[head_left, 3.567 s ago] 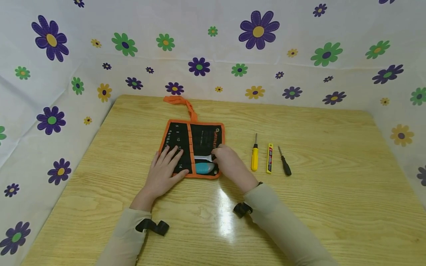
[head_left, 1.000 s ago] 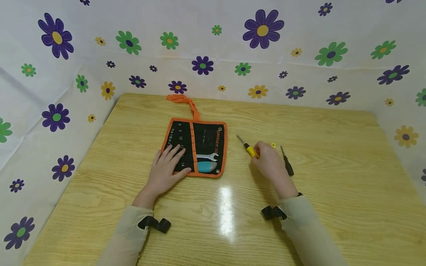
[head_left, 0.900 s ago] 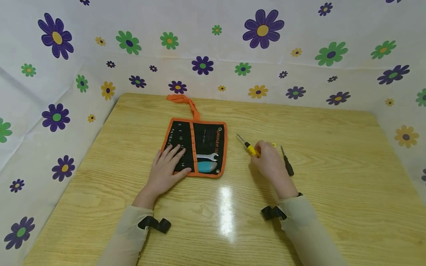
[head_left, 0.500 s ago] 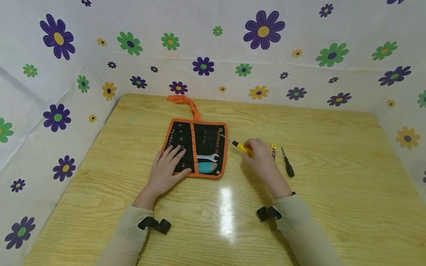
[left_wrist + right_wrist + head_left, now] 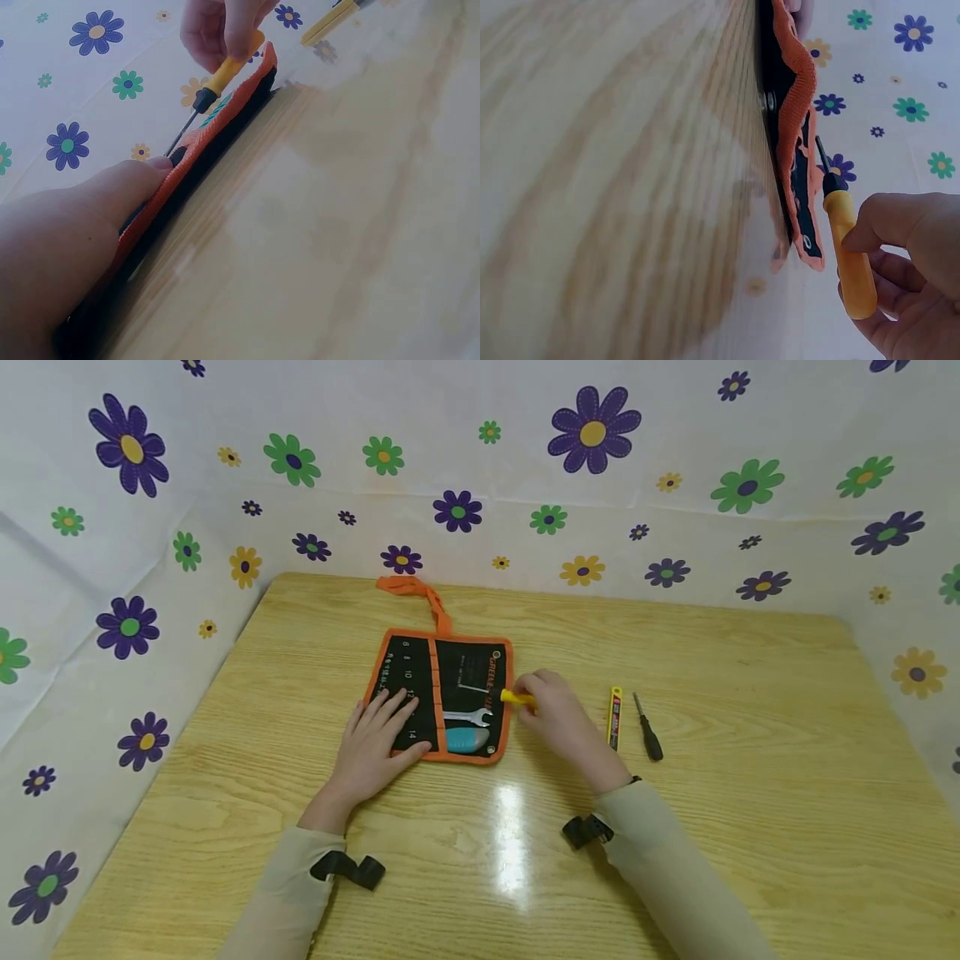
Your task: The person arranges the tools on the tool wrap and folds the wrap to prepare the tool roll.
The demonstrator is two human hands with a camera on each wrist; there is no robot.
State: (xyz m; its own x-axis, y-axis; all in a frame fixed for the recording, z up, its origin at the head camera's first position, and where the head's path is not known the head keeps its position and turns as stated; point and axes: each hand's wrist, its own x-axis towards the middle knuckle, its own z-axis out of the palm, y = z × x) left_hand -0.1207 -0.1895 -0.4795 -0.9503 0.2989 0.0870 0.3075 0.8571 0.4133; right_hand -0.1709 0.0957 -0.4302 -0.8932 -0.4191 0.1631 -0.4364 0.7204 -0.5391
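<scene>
A black tool pouch (image 5: 461,652) with orange trim lies flat on the table, its pockets marked with numbers. My left hand (image 5: 372,749) rests spread on its lower left part, fingers straight. Between thumb and fingers, my right hand (image 5: 558,714) pinches a yellow screwdriver (image 5: 847,247) by its handle. Its thin shaft points left over the pouch's right half, toward the pocket edge. A wrench (image 5: 472,717) and a teal-handled tool (image 5: 467,740) stick out of the lower pockets. In the left wrist view the screwdriver (image 5: 225,75) slants down toward the pouch.
Right of the pouch lie a narrow yellow packet (image 5: 615,718) and a small black screwdriver (image 5: 648,731). The pouch's orange strap (image 5: 420,591) trails toward the table's back edge. A flower-patterned cloth (image 5: 517,468) stands behind the table (image 5: 712,827).
My right hand let go at the pouch, picked up the yellow screwdriver from the table and carried it left over the pouch. My left hand has stayed on the pouch.
</scene>
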